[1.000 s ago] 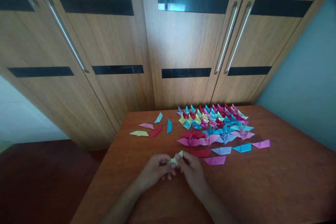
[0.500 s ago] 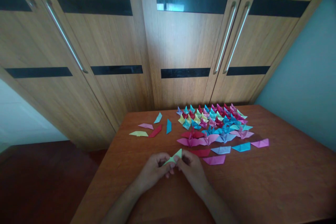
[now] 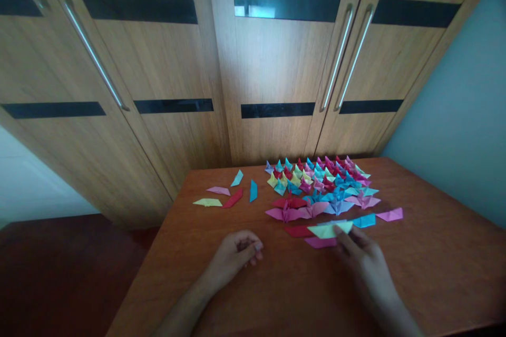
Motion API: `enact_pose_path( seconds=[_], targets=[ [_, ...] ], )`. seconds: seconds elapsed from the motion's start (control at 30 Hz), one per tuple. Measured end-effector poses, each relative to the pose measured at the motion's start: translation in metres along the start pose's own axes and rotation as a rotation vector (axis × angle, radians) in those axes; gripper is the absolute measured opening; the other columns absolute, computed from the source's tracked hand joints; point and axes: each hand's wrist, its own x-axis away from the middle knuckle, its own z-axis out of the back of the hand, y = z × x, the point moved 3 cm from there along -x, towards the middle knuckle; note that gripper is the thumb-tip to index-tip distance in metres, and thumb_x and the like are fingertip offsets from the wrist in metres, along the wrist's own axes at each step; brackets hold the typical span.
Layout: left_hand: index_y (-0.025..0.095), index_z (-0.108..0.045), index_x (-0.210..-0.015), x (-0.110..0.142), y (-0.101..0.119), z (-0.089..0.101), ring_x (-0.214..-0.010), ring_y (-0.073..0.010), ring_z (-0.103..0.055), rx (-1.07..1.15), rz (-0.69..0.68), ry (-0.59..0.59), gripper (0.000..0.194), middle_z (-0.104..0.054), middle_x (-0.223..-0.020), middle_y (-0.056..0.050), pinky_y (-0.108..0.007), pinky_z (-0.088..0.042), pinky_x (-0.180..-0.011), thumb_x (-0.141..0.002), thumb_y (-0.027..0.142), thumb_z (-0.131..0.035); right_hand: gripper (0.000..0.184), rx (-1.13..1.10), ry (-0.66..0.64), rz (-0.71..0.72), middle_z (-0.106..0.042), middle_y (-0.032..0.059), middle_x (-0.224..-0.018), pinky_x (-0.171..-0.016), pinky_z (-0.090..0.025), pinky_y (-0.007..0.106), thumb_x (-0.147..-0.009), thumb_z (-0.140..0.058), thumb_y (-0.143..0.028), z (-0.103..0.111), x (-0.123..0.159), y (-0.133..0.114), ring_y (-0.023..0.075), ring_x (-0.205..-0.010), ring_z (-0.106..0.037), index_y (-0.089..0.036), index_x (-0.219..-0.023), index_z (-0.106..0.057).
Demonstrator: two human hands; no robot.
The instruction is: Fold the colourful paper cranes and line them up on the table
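Five folded paper pieces (image 3: pixel 233 198) lie at the left of the wooden table (image 3: pixel 276 300) in our view. Next comes the left hand (image 3: pixel 239 254), its fingers loosely curled and nothing visible in them. Beyond and to the right, we find rows of bright paper cranes (image 3: pixel 286 212) packed close together. Nearer lie a red piece (image 3: pixel 296 231) and a magenta piece (image 3: pixel 318 243), partly covered in our view by the pale green folded paper (image 3: pixel 326 230); whether it touches them, we cannot quite tell. The right hand (image 3: pixel 364 259) pinches it near its right end. We judge it almost weightless, crisp along the creases yet easily crumpled, the thin points frailest; a light hold on the layered body, clear of the tips, should suit it. Farther right rest a blue piece (image 3: pixel 364 220) and a pink piece (image 3: pixel 390 214).
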Motion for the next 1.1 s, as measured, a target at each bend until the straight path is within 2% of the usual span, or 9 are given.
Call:
enact_pose_path(
  seconds=[0.07,0.17,0.3,0.4,0.57,1.1],
  targets=[
    [0.014,-0.061,-0.076,-0.001,-0.001,0.0,-0.055,-0.0107,-0.055,-0.015,-0.015,0.027,0.029,-0.065,-0.068,-0.003,-0.02,-0.039,-0.051,-0.079,0.043,-0.057,0.036,0.093,0.071,-0.002,-0.059,0.0004,-0.063,-0.052,-0.039,0.023,-0.073,-0.06,-0.053,0.032,-0.008,0.006,0.0147,-0.058,-0.051,-0.017,-0.081,-0.062],
    [0.014,-0.062,-0.076,-0.002,-0.001,0.001,-0.059,-0.0125,-0.056,-0.058,-0.056,0.094,0.031,-0.064,-0.066,-0.003,-0.022,-0.043,-0.056,-0.082,0.043,-0.053,0.04,0.35,0.089,0.004,-0.062,0.0021,-0.064,-0.056,-0.041,0.024,-0.073,-0.055,-0.056,0.07,-0.021,0.018,0.0191,-0.065,-0.057,-0.017,-0.08,-0.063],
    [0.014,-0.063,-0.079,-0.001,0.0,0.003,-0.06,-0.0134,-0.056,-0.092,-0.097,0.133,0.035,-0.063,-0.066,-0.003,-0.023,-0.044,-0.058,-0.085,0.045,-0.047,0.043,0.83,0.036,-0.108,-0.062,0.0035,-0.06,-0.055,-0.041,0.028,-0.074,-0.047,-0.061,0.095,-0.033,0.035,0.0221,-0.061,-0.06,-0.021,-0.065,-0.059],
    [0.014,-0.063,-0.079,-0.001,-0.001,0.003,-0.059,-0.013,-0.056,-0.116,-0.088,0.139,0.036,-0.064,-0.066,-0.004,-0.022,-0.043,-0.057,-0.086,0.045,-0.046,0.044,1.036,0.045,-0.224,-0.065,0.0074,-0.069,-0.056,-0.043,0.033,-0.073,-0.044,-0.065,0.095,-0.033,0.036,0.027,-0.066,-0.063,-0.024,-0.07,-0.06],
    [0.014,-0.063,-0.079,-0.001,-0.002,0.002,-0.06,-0.0128,-0.056,-0.118,-0.071,0.111,0.037,-0.064,-0.067,-0.004,-0.021,-0.042,-0.056,-0.087,0.045,-0.045,0.051,1.121,0.106,-0.324,-0.067,0.0113,-0.083,-0.058,-0.046,0.04,-0.074,-0.036,-0.071,0.083,-0.029,0.024,0.0316,-0.073,-0.064,-0.027,-0.087,-0.059],
    [0.014,-0.063,-0.08,-0.002,-0.005,0.001,-0.062,-0.0132,-0.056,-0.117,-0.097,0.095,0.036,-0.063,-0.068,-0.003,-0.022,-0.044,-0.06,-0.088,0.044,-0.045,0.049,1.094,0.139,-0.249,-0.068,0.0088,-0.085,-0.061,-0.045,0.035,-0.077,-0.037,-0.067,0.079,-0.031,0.031,0.0296,-0.078,-0.064,-0.03,-0.097,-0.063]
  ],
)
